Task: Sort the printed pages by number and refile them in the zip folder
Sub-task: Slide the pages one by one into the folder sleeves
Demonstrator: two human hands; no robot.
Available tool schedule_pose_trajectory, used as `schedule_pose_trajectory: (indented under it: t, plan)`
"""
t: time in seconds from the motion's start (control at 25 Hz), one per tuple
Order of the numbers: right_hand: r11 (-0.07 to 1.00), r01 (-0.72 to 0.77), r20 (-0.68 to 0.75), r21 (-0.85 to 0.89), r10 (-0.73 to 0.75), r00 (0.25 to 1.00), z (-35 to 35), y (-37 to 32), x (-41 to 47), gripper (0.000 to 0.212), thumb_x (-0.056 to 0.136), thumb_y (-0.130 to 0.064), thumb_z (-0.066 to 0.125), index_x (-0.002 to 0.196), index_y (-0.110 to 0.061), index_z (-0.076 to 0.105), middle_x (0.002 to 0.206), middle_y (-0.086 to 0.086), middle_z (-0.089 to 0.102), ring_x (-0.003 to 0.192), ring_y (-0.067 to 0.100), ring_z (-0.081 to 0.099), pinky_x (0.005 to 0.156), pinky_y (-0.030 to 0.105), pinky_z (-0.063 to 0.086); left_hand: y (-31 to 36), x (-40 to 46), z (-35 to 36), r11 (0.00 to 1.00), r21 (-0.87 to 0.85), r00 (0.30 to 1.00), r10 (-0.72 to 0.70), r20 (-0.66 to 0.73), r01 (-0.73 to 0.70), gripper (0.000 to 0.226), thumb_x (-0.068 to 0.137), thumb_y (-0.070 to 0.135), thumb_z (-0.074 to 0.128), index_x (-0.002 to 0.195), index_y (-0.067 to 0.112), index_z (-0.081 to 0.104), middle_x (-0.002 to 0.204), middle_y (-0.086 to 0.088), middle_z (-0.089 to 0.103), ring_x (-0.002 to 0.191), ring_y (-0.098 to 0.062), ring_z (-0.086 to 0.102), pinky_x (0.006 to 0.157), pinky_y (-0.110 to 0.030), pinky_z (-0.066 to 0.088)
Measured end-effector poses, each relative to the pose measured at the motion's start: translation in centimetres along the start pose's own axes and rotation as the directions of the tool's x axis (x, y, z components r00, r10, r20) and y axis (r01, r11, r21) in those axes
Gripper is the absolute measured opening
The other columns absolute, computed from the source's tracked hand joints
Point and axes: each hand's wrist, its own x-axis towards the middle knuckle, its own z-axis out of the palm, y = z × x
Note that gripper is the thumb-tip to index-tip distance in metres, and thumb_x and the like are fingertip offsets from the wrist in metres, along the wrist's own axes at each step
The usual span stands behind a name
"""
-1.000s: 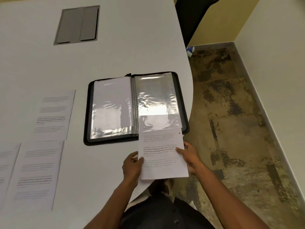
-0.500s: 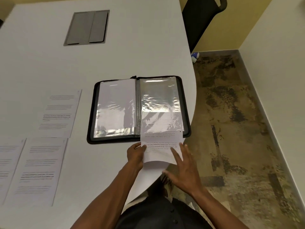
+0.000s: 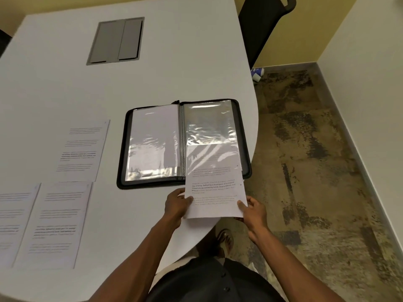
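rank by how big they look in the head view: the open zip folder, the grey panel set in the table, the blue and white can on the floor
1. zip folder, largest.
2. grey panel, clearly smaller, though it lies farther from the camera.
3. can, smallest by far.

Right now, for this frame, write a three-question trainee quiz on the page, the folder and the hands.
1. True or false: the page held by the left hand and right hand is already fully inside a sleeve of the zip folder.
2. Which half of the open folder does the page enter? A) left B) right
3. Fill in: ___ other printed pages, such as the loose sheet, lie on the table left of the folder.

Key: 1 false, its lower part sticks out toward the person; 2 B; 3 three.
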Motion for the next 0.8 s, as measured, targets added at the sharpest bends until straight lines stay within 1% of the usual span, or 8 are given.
schedule_pose_trajectory:
  t: [0.16, 0.24, 0.28, 0.36, 0.4, 0.48, 0.6, 0.8]
  plan:
    - [0.999, 0.043, -0.020, 0.032, -0.042, 0.999, 1.1, -1.2, 1.6, 0.014, 0.095, -0.007, 0.065, 0.107, -0.015, 0.069, 0.105, 0.005, 0.074, 0.090, 0.020, 0.071, 0.077, 0.034, 0.060, 2.1, -0.4, 0.5, 0.969, 0.159, 0.977, 0.200, -0.070, -0.187, 0.041, 0.089, 0.020, 0.071, 0.128, 0.018, 0.060, 0.118, -0.005, 0.068, 0.098, -0.016, 0.065, 0.084, -0.030, 0.052]
    - [0.998, 0.050, -0.044, 0.026, -0.048, 0.998, 2.1, -2.5, 2.5, 0.013, 0.095, -0.007, 0.066, 0.098, -0.020, 0.068, 0.104, 0.005, 0.073, 0.089, 0.020, 0.070, 0.083, 0.039, 0.061, 2.6, -0.4, 0.2, 0.856, 0.406, 0.917, 0.387, -0.095, -0.319, 0.046, 0.091, 0.025, 0.068, 0.134, 0.016, 0.057, 0.129, -0.006, 0.062, 0.112, -0.021, 0.060, 0.091, -0.029, 0.046]
    - [0.998, 0.050, -0.053, 0.026, -0.049, 0.997, 2.7, -3.1, 2.9, 0.013, 0.095, -0.008, 0.066, 0.098, -0.021, 0.067, 0.103, 0.005, 0.073, 0.088, 0.020, 0.070, 0.083, 0.041, 0.061, 2.6, -0.2, 0.0, 0.714, 0.582, 0.857, 0.513, -0.056, -0.390, 0.050, 0.092, 0.028, 0.067, 0.138, 0.015, 0.054, 0.137, -0.008, 0.056, 0.123, -0.025, 0.054, 0.098, -0.033, 0.044]
    - [0.997, 0.078, -0.077, 0.010, -0.077, 0.994, 3.7, -3.9, 3.3, 0.014, 0.096, -0.011, 0.066, 0.109, -0.016, 0.067, 0.107, 0.006, 0.071, 0.086, 0.018, 0.068, 0.078, 0.037, 0.061, 2.6, 0.8, -0.7, 0.257, 0.823, 0.669, 0.719, 0.187, -0.506, 0.060, 0.091, 0.034, 0.066, 0.145, 0.014, 0.048, 0.151, -0.013, 0.043, 0.143, -0.033, 0.035, 0.112, -0.047, 0.037]
    - [0.995, 0.097, -0.091, -0.023, -0.099, 0.991, 4.2, -4.0, 3.3, 0.020, 0.096, -0.013, 0.066, 0.116, -0.012, 0.066, 0.110, 0.006, 0.070, 0.087, 0.017, 0.066, 0.075, 0.031, 0.059, 2.9, 1.4, -0.9, 0.059, 0.843, 0.606, 0.723, 0.333, -0.534, 0.065, 0.092, 0.039, 0.064, 0.148, 0.014, 0.043, 0.157, -0.015, 0.035, 0.148, -0.034, 0.025, 0.116, -0.051, 0.032]
    - [0.989, 0.116, -0.125, -0.091, -0.126, 0.984, 4.8, -3.7, 3.0, 0.031, 0.095, -0.017, 0.067, 0.124, -0.009, 0.064, 0.115, 0.006, 0.069, 0.092, 0.018, 0.065, 0.076, 0.027, 0.053, 3.9, 2.5, -1.1, -0.112, 0.826, 0.615, 0.613, 0.495, -0.553, 0.074, 0.096, 0.052, 0.052, 0.156, 0.016, 0.027, 0.164, -0.014, 0.013, 0.153, -0.032, 0.002, 0.122, -0.052, 0.017]
    - [0.998, 0.034, -0.166, -0.062, -0.043, 0.985, 5.1, -2.3, 2.4, 0.024, 0.094, -0.007, 0.063, 0.117, -0.012, 0.065, 0.113, 0.007, 0.070, 0.094, 0.022, 0.068, 0.072, 0.028, 0.056, 4.6, 4.2, -1.1, -0.193, 0.804, 0.675, 0.456, 0.581, -0.562, 0.087, 0.093, 0.070, 0.037, 0.158, 0.020, 0.008, 0.165, -0.012, -0.008, 0.151, -0.030, -0.018, 0.123, -0.054, 0.003]
    - [0.996, -0.013, -0.139, 0.087, 0.025, 0.990, 6.1, -3.5, 2.8, 0.025, 0.095, -0.001, 0.060, 0.118, -0.011, 0.065, 0.112, 0.009, 0.070, 0.091, 0.024, 0.072, 0.065, 0.024, 0.061, 4.1, 5.6, -0.1, -0.253, 0.744, 0.643, 0.381, 0.665, -0.619, 0.099, 0.085, 0.081, 0.036, 0.158, 0.026, -0.003, 0.165, -0.010, -0.012, 0.150, -0.028, -0.021, 0.122, -0.057, 0.002]
